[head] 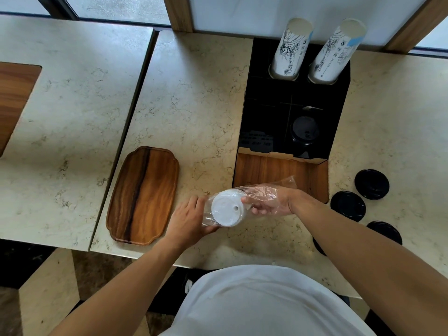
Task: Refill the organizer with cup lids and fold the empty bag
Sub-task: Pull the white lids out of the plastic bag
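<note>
A clear plastic bag (pixel 278 187) lies over the counter's front middle with a stack of white cup lids (pixel 226 209) inside it. My left hand (pixel 188 219) grips the bag's closed end from outside, under the lids. My right hand (pixel 269 202) is inside the bag, fingers on the white lids. The black organizer (pixel 266 98) stands just behind, with a stack of black lids (pixel 305 130) in one front compartment; the compartment to its left looks dark and I cannot tell its contents.
Two stacks of printed paper cups (pixel 291 52) (pixel 337 54) rise from the organizer's back slots. Several loose black lids (pixel 372 184) (pixel 348 206) (pixel 385 231) lie on the counter at right. A wooden tray (pixel 143 195) sits at left. The counter edge (pixel 218 264) runs close to my body.
</note>
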{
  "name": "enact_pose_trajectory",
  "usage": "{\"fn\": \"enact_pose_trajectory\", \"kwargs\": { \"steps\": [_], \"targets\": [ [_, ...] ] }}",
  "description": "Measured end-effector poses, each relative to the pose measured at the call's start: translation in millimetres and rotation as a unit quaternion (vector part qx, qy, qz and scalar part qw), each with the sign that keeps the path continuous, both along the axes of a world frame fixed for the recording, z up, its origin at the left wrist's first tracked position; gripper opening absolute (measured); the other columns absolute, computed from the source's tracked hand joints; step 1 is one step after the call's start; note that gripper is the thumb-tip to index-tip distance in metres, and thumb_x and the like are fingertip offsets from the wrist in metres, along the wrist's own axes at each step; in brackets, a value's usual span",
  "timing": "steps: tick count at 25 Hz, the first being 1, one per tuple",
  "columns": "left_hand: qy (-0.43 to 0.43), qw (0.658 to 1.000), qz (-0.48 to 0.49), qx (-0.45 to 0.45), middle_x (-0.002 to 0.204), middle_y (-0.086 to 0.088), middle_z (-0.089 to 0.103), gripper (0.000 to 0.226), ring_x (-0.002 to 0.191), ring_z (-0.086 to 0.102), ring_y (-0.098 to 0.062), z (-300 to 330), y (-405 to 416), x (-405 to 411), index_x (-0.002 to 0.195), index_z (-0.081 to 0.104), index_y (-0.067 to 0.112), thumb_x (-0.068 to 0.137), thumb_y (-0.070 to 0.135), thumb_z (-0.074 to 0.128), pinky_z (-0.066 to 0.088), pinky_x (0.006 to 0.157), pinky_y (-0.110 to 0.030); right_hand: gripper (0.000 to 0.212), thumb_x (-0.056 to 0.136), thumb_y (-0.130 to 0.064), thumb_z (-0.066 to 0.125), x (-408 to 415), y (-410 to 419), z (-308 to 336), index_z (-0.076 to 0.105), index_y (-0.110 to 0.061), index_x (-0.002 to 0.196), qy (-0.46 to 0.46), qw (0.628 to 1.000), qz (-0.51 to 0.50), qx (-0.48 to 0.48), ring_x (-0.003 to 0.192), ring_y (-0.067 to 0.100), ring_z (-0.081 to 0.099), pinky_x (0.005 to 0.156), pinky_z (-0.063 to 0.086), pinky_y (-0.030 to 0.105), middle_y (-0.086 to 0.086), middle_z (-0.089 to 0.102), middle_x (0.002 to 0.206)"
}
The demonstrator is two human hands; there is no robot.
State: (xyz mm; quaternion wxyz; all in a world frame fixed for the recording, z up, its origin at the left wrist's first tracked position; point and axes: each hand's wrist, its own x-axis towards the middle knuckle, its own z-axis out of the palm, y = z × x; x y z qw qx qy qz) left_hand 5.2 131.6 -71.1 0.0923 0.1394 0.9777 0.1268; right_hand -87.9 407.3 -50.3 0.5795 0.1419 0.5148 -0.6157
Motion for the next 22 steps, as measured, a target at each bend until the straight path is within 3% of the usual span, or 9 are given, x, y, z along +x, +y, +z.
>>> {"fn": "enact_pose_trajectory", "kwargs": {
  "steps": [3,7,9,12,16,18,20,22],
  "targets": [
    [-0.007,1.000,0.000,-0.022,0.108,-0.011,0.063,0.078,0.093,0.062,-0.031,1,-3,2,0.125,0.058,0.007,0.078,0.070,0.061,0.051,0.079,-0.042,0.042,0.093,-0.014,0.075,-3,8,2,0.065,-0.009,0.133,-0.016,1.000,0.009,0.010,0.059,0.011,0.061,0.042,0.049,0.016,0.009,0.072,0.085],
    [-0.024,0.999,0.018,-0.040,0.106,-0.008,0.061,0.077,0.092,0.061,-0.028,1,-11,9,0.127,0.055,0.010,0.077,0.066,0.070,0.050,0.077,-0.040,0.025,0.093,-0.015,0.073,-7,20,5,0.077,-0.012,0.117,0.002,0.999,-0.005,0.041,0.056,0.010,0.063,0.042,0.049,0.017,0.008,0.077,0.083],
    [-0.018,0.999,0.017,-0.048,0.106,-0.007,0.059,0.080,0.091,0.059,-0.027,2,-14,11,0.130,0.053,0.011,0.078,0.071,0.062,0.049,0.076,-0.039,0.020,0.090,-0.018,0.076,-7,24,8,0.082,-0.016,0.109,-0.001,0.999,-0.015,0.038,0.059,0.010,0.065,0.044,0.052,0.018,0.010,0.079,0.091],
    [-0.021,0.997,0.026,-0.066,0.110,-0.007,0.056,0.093,0.095,0.056,-0.027,7,-10,9,0.139,0.047,0.011,0.079,0.082,0.047,0.048,0.081,-0.040,0.031,0.081,-0.023,0.083,-5,25,8,0.081,-0.012,0.110,0.024,0.999,-0.012,0.037,0.065,0.010,0.067,0.050,0.055,0.018,0.010,0.079,0.094],
    [0.010,0.997,0.029,-0.067,0.126,-0.012,0.048,0.103,0.114,0.048,-0.029,14,2,7,0.149,0.037,0.010,0.082,0.087,0.041,0.037,0.100,-0.049,0.042,0.078,-0.017,0.085,-1,17,8,0.074,-0.008,0.118,0.078,0.995,0.024,0.053,0.068,0.011,0.066,0.054,0.055,0.018,0.009,0.079,0.095],
    [0.049,0.998,0.021,-0.043,0.121,-0.012,0.051,0.076,0.110,0.048,-0.029,19,13,3,0.134,0.049,0.011,0.091,0.073,0.042,0.036,0.098,-0.049,0.042,0.077,-0.017,0.085,1,14,9,0.075,-0.008,0.116,0.094,0.994,0.026,0.052,0.068,0.012,0.066,0.055,0.055,0.019,0.009,0.079,0.095],
    [0.064,0.997,-0.028,-0.028,0.102,-0.009,0.059,0.043,0.089,0.049,-0.025,24,26,-2,0.107,0.057,0.013,0.100,0.052,0.040,0.041,0.082,-0.042,0.043,0.075,-0.020,0.086,1,12,13,0.075,-0.009,0.114,0.109,0.992,0.032,0.056,0.069,0.013,0.065,0.056,0.055,0.020,0.010,0.079,0.096],
    [0.043,0.996,-0.080,-0.007,0.088,-0.008,0.060,0.035,0.076,0.048,-0.024,24,34,-8,0.092,0.057,0.012,0.102,0.039,0.036,0.042,0.071,-0.038,0.040,0.078,-0.021,0.085,1,11,16,0.075,-0.011,0.116,0.134,0.987,0.053,0.077,0.070,0.012,0.064,0.058,0.054,0.022,0.011,0.078,0.096]
  ]
}}
